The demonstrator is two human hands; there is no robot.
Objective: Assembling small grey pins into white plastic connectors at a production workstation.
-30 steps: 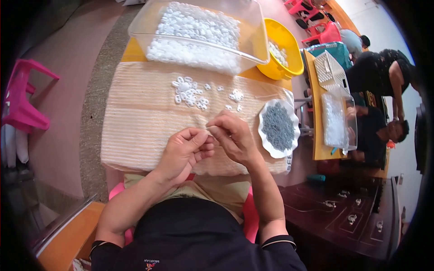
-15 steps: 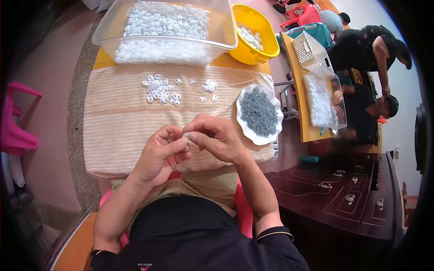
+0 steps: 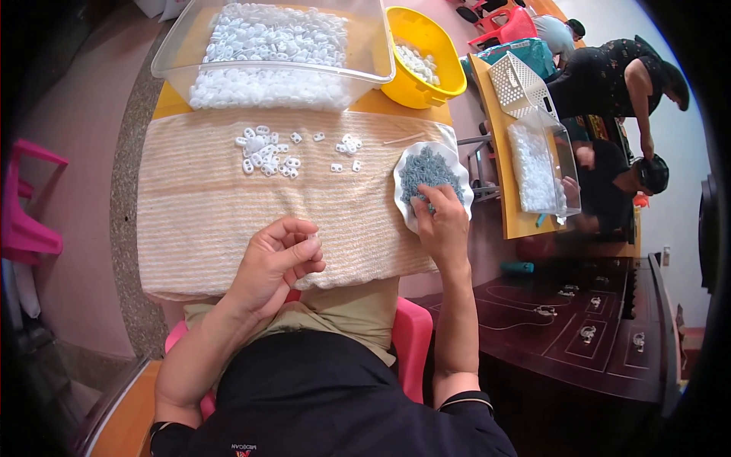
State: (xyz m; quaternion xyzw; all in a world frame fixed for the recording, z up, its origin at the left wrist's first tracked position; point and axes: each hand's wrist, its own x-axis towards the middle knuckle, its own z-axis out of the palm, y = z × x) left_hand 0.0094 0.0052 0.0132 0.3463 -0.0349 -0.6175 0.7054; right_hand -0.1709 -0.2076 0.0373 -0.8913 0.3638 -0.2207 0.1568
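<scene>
My left hand [image 3: 278, 259] hovers over the cloth's near part, thumb and forefinger pinched on a small white plastic piece [image 3: 315, 238] that mostly hides behind the fingertips. Over to the right, my right hand [image 3: 443, 221] reaches into a white scalloped plate [image 3: 404, 212] heaped with small grey-blue plastic pieces [image 3: 426, 167]. Its thumb and fingers are bent together at the pile, and what they grip there is hidden. White two-holed plastic pieces [image 3: 264, 151] lie in a loose heap farther back, with a smaller cluster [image 3: 349, 144] and a few single ones beside it.
A striped cloth [image 3: 198, 228] covers the table. Behind it stand a clear bin [image 3: 274, 75] of white pieces and a yellow basin [image 3: 426, 93]. A thin stick [image 3: 403, 139] lies near the plate. At right, people work by another table [image 3: 499, 152] with a clear box.
My right hand has left the left hand's fingertips and moved right, into the plate of grey-blue pieces. The left hand stays in place with its pinch.
</scene>
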